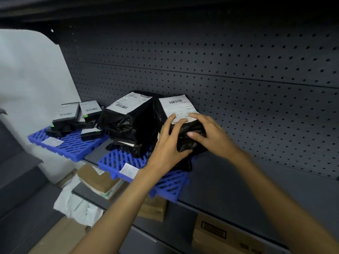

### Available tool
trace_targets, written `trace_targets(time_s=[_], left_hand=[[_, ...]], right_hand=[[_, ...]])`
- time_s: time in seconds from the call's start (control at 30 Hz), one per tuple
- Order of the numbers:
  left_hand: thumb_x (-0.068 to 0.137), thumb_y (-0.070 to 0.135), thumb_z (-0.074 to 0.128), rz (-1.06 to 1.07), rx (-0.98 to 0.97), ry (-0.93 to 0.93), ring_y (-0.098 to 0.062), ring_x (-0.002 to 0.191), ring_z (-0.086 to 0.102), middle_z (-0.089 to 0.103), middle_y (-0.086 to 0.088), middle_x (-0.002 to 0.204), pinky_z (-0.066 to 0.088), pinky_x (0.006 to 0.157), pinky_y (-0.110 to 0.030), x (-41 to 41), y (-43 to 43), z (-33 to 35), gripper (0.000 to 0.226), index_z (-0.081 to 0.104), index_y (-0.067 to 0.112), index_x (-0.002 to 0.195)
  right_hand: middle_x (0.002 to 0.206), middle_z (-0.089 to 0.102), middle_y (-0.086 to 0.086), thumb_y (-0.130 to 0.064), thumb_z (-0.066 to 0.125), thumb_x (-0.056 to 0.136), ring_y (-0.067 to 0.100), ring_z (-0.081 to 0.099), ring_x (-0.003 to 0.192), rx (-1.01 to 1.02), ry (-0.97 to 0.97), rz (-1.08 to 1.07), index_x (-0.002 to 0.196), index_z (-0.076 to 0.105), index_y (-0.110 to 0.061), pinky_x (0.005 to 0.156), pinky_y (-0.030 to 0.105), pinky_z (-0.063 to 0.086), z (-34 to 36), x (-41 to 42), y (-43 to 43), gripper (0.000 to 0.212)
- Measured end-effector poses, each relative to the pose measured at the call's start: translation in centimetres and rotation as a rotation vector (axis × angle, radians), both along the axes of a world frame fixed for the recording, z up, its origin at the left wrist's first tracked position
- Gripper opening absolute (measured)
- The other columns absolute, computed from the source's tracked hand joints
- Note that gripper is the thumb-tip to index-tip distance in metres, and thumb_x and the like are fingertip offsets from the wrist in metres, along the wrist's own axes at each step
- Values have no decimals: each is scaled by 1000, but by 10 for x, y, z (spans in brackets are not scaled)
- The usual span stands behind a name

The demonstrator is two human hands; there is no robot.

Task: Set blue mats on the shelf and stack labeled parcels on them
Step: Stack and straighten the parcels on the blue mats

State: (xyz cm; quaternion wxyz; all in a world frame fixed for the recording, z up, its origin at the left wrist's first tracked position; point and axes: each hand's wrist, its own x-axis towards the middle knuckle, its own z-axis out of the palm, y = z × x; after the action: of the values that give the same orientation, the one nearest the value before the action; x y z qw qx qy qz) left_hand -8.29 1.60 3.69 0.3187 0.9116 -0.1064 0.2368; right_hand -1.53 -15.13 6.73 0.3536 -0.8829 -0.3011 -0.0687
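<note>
Two blue slatted mats lie on the grey shelf point(238, 184): a far-left mat point(73, 145) and a nearer mat point(168, 182). On the nearer mat stands a black bagged parcel with a white label point(176, 107), gripped from both sides by my left hand point(168, 143) and my right hand point(211, 132). A second labeled black parcel point(128, 118) stands just left of it, over flatter black parcels. Several small black boxes point(73, 114) are piled on the far-left mat. A small white label point(129, 170) lies on the nearer mat's front.
A dark pegboard point(220, 61) backs the shelf. Bare shelf extends to the right of the nearer mat. Below the shelf are brown parcels point(97, 180), a white bag point(77, 206) and cardboard boxes point(220, 235). A white wall point(27, 79) is at the left.
</note>
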Motion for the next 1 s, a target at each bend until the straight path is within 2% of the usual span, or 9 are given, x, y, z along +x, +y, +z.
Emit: trace_targets(time_s=[0.13, 0.27, 0.4, 0.5, 0.6, 0.7, 0.77, 0.87, 1.0], left_hand=[[74, 26, 84, -97, 3, 36, -3, 142, 28, 19, 7, 157, 31, 114, -21, 5, 29, 17, 88, 35, 31, 148], [73, 24, 84, -181, 71, 16, 1, 142, 29, 30, 4, 152, 23, 115, -13, 10, 63, 33, 86, 39, 26, 147], [75, 15, 81, -202, 125, 97, 0, 146, 20, 22, 7, 156, 22, 117, -16, 6, 76, 16, 88, 35, 27, 149], [77, 16, 81, -211, 109, 97, -2, 148, 16, 16, 11, 158, 21, 119, -20, 5, 76, 9, 89, 31, 32, 150], [79, 21, 81, -156, 192, 56, -6, 149, 17, 13, 12, 159, 28, 120, -33, 2, 76, 9, 91, 28, 35, 151], [79, 20, 80, 61, 348, -110, -19, 147, 25, 14, 8, 161, 40, 113, -42, -12, 65, -2, 92, 26, 35, 152], [81, 16, 77, 126, 309, -173, -23, 145, 30, 16, 5, 161, 43, 109, -45, -21, 55, -14, 89, 26, 33, 152], [85, 8, 72, 83, 176, -147, -19, 140, 36, 12, 8, 161, 55, 93, -44, -22, 52, -21, 86, 25, 34, 153], [83, 3, 73, 32, 169, -144, -14, 136, 37, 14, 7, 161, 57, 87, -42, -14, 63, -13, 87, 28, 29, 153]], right_hand=[[149, 35, 3, -39, 64, 91, 18, 36, 137, 12, -10, 14, 150, 33, -28, 107, 23, 29, 7, -5, 10, 68], [157, 24, 3, -54, 63, 86, 22, 30, 142, 59, -1, 12, 151, 28, -34, 115, 43, 32, 9, -13, 23, 77], [164, 3, 0, -57, 69, 81, 24, 19, 148, -81, 48, 34, 155, 9, -37, 115, 53, 27, -12, -23, 33, 98], [164, -7, -4, -47, 77, 77, 25, 26, 146, -138, -25, -2, 154, -3, -41, 110, 54, 31, -26, -23, 33, 111], [164, -3, -5, -37, 81, 77, 28, 38, 140, -145, -76, -32, 153, -4, -45, 106, 56, 37, -31, -23, 31, 114], [163, 6, -6, -28, 80, 79, 28, 45, 134, -94, -128, -48, 151, -3, -49, 102, 56, 42, -38, -29, 31, 112], [162, 13, -4, -21, 77, 82, 28, 50, 129, -64, -173, -67, 151, 0, -48, 97, 53, 47, -42, -34, 34, 107], [161, 17, -1, -16, 74, 84, 29, 56, 122, -60, -213, -120, 152, 5, -46, 91, 47, 50, -44, -38, 39, 101], [162, 16, 2, -16, 73, 85, 33, 61, 113, -68, -217, -173, 152, 5, -47, 89, 47, 50, -42, -37, 45, 101]])
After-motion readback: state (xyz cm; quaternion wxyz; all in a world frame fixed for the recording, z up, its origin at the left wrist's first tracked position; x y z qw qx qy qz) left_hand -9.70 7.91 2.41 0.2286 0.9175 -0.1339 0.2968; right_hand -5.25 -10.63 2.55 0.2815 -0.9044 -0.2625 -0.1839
